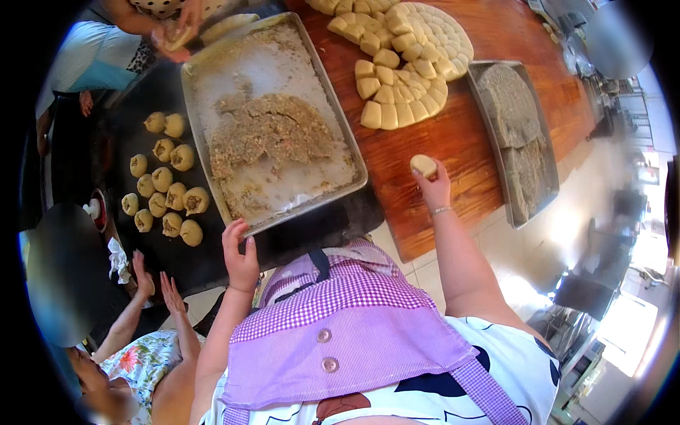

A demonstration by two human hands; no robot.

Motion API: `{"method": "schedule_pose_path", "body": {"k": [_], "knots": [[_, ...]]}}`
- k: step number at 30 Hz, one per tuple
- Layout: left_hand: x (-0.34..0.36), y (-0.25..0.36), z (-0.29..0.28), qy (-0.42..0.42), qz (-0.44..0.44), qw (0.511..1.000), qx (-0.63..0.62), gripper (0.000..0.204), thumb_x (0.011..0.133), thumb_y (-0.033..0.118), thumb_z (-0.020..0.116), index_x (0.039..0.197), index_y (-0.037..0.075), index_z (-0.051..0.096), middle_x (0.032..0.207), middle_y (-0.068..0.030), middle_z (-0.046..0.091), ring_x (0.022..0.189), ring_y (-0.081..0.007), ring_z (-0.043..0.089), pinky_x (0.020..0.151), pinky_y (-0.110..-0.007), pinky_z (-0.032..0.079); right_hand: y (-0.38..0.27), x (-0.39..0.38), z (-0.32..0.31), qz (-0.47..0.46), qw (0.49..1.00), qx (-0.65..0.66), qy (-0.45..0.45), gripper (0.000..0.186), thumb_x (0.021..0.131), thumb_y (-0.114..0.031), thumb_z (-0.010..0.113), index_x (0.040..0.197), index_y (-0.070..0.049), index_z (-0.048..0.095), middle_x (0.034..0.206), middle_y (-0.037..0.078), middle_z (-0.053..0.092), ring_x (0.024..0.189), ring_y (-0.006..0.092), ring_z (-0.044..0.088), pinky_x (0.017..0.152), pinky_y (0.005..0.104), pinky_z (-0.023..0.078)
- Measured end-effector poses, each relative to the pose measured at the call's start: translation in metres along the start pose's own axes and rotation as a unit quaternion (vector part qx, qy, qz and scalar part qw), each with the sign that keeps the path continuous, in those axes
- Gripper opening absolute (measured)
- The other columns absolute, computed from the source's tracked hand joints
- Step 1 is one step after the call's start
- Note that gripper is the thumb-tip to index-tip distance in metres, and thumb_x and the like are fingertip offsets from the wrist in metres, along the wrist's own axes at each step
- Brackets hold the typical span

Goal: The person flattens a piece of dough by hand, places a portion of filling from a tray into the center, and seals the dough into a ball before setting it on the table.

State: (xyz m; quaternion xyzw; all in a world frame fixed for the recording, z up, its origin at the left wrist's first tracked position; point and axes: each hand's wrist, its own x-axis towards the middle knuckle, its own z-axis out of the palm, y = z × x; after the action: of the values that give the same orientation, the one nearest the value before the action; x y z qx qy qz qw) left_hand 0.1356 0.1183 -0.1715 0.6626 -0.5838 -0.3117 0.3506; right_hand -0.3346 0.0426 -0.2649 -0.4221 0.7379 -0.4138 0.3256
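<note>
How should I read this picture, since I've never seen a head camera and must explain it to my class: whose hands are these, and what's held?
There is no robot here: a person works bare-handed. The single picture comes from a wide camera on their head, looking down, so straight edges bend. Their right hand holds a small dough piece. Their left hand is at the near rim of a large tray with a brownish, crumbly mixture. Cut dough and a second tray lie on the wooden table. Round buns sit on the dark surface to the left. The other hands at the left belong to people nearby.
</note>
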Motion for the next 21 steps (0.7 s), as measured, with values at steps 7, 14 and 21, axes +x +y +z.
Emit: {"method": "schedule_pose_path", "body": {"k": [7,14,21], "knots": [[0.012,0.006,0.019,-0.088,0.011,0.996,0.007,0.038,0.084,0.0,0.062,0.121,0.007,0.056,0.129,-0.0101,0.053,0.116,-0.0244,0.054,0.092,-0.034,0.046,0.023,-0.047,-0.037,-0.008,0.983,-0.181,-0.008,0.084,0.061,-0.031,0.09,0.13,-0.001,0.053,0.126,0.018,0.052,0.118,0.0341,0.05,0.104,0.042,0.041],[0.035,0.042,0.037,-0.138,0.038,0.99,-0.016,0.041,0.083,-0.001,0.062,0.123,0.006,0.055,0.126,-0.0097,0.054,0.113,-0.0215,0.055,0.092,-0.034,0.046,0.015,-0.048,-0.006,0.01,0.98,-0.191,0.054,0.071,0.069,-0.025,0.086,0.128,0.0,0.055,0.124,0.019,0.055,0.116,0.0307,0.053,0.102,0.0369,0.042],[0.01,0.026,0.03,-0.161,0.008,0.987,-0.028,0.039,0.084,-0.004,0.061,0.122,0.005,0.056,0.12,-0.0094,0.056,0.106,-0.0207,0.058,0.089,-0.032,0.047,0.031,-0.038,-0.079,-0.003,0.952,-0.162,0.26,0.054,0.077,-0.021,0.081,0.122,-0.001,0.059,0.116,0.017,0.06,0.105,0.0298,0.059,0.093,0.0369,0.048]]}}
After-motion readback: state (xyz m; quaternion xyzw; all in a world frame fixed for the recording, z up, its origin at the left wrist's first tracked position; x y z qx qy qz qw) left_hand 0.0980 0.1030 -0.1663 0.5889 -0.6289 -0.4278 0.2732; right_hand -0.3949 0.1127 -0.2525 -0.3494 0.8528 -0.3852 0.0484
